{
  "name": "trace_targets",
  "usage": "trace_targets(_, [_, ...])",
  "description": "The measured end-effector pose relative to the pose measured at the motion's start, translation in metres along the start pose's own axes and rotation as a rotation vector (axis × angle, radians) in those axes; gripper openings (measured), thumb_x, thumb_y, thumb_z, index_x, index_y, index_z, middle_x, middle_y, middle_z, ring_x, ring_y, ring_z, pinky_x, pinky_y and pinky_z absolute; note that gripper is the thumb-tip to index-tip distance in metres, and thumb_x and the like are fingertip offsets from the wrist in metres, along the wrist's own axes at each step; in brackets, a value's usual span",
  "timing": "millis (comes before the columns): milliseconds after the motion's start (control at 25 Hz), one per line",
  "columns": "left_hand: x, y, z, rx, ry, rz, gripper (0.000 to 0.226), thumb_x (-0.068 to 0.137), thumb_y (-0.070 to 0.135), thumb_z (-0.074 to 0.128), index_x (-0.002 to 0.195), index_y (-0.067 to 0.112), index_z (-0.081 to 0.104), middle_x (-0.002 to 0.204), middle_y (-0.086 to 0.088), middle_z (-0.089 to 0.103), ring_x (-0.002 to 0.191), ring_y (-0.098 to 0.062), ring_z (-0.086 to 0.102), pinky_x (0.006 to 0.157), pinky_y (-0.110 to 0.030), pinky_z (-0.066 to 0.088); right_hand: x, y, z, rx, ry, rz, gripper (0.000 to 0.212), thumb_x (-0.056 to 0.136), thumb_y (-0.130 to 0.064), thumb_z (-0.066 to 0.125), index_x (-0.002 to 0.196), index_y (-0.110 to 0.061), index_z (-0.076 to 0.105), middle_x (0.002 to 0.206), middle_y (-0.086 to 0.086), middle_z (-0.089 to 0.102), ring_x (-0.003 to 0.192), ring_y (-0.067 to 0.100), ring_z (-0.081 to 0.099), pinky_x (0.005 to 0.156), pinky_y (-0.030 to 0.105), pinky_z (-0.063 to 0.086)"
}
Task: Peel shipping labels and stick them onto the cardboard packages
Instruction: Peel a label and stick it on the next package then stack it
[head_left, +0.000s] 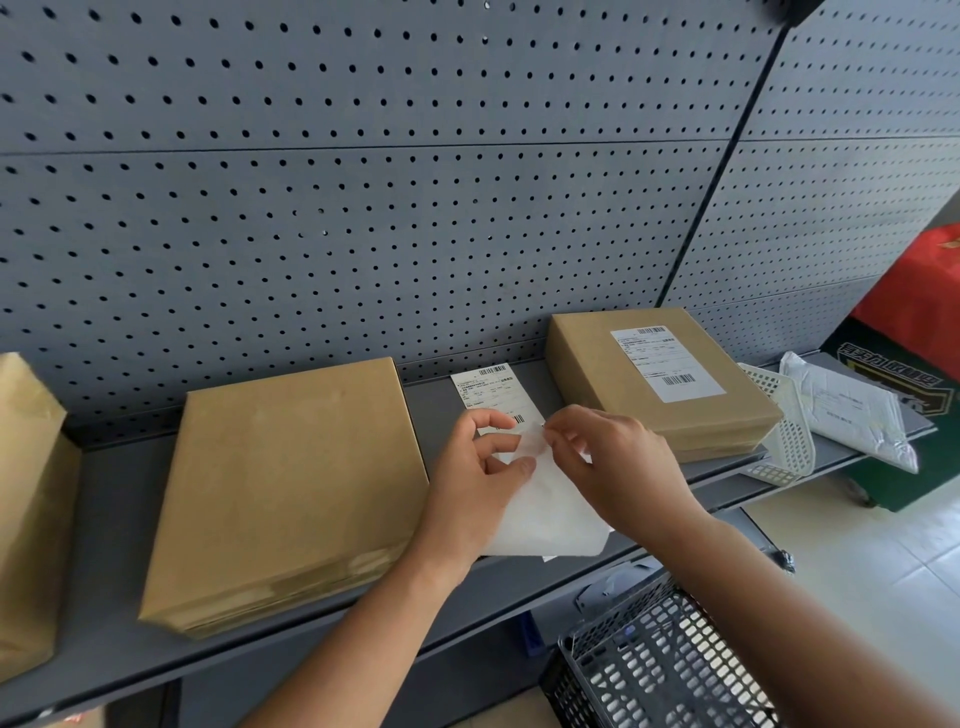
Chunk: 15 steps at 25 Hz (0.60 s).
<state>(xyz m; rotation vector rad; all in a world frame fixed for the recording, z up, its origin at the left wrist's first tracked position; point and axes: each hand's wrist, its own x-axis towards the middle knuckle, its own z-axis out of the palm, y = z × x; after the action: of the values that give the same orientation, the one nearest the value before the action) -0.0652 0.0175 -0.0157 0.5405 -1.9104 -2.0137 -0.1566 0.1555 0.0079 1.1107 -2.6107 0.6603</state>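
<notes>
Head view: a plain package of brown cardboard lies flat on a grey shelf, and everything else is placed from it. Just right of it, over the shelf, both hands meet on a shipping label whose printed end points toward the pegboard behind. The left hand has thumb and curled fingers pinching the label near its lower barcode. The right hand pinches a translucent corner of the backing sheet between thumb and fingertips; the rest of the sheet trails toward the shelf's front edge. Further right, a second cardboard package already carries a white label on top. Beyond that lie a white mesh tray and a plastic mailer. Left of the plain package, another brown parcel is cut off by the frame. Below and right sits a dark wire basket.
</notes>
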Motion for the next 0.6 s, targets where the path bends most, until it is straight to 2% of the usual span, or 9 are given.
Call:
trace_targets(200, [0.001, -0.006, -0.002, 0.028, -0.037, -0.005, 0.046, 0.088, -0.001, 0.07, 0.113, 0.035, 0.058, 0.112, -0.002, 0.074, 0.075, -0.022, 0.054, 0.078, -0.049, 0.057, 0.011, 0.002, -0.005, 0.118, -0.005, 0.143, 0.01, 0.097, -0.029, 0.058, 0.099, -0.024, 0.067, 0.081, -0.01, 0.07, 0.077, 0.017, 0.067, 0.069, 0.04, 0.058])
trace_targets(400, [-0.001, -0.007, -0.005, 0.073, -0.082, 0.034, 0.054, 0.091, -0.005, 0.066, 0.118, 0.042, 0.065, 0.112, -0.003, 0.066, 0.067, -0.007, 0.049, 0.071, -0.023, 0.052, 0.03, 0.014, -0.015, 0.191, -0.018, 0.27, 0.011, 0.099, -0.028, 0.054, 0.1, -0.024, 0.064, 0.088, -0.003, 0.071, 0.082, 0.021, 0.065, 0.075, 0.043, 0.056])
trace_targets(600, [-0.005, -0.012, -0.003, 0.174, -0.118, 0.016, 0.047, 0.091, -0.001, 0.065, 0.119, 0.037, 0.07, 0.103, 0.004, 0.062, 0.059, -0.004, 0.044, 0.061, -0.022, 0.047, 0.052, 0.03, -0.024, 0.15, -0.032, 0.311, 0.014, 0.101, -0.026, 0.049, 0.104, -0.02, 0.062, 0.095, -0.001, 0.069, 0.087, 0.021, 0.062, 0.076, 0.046, 0.056])
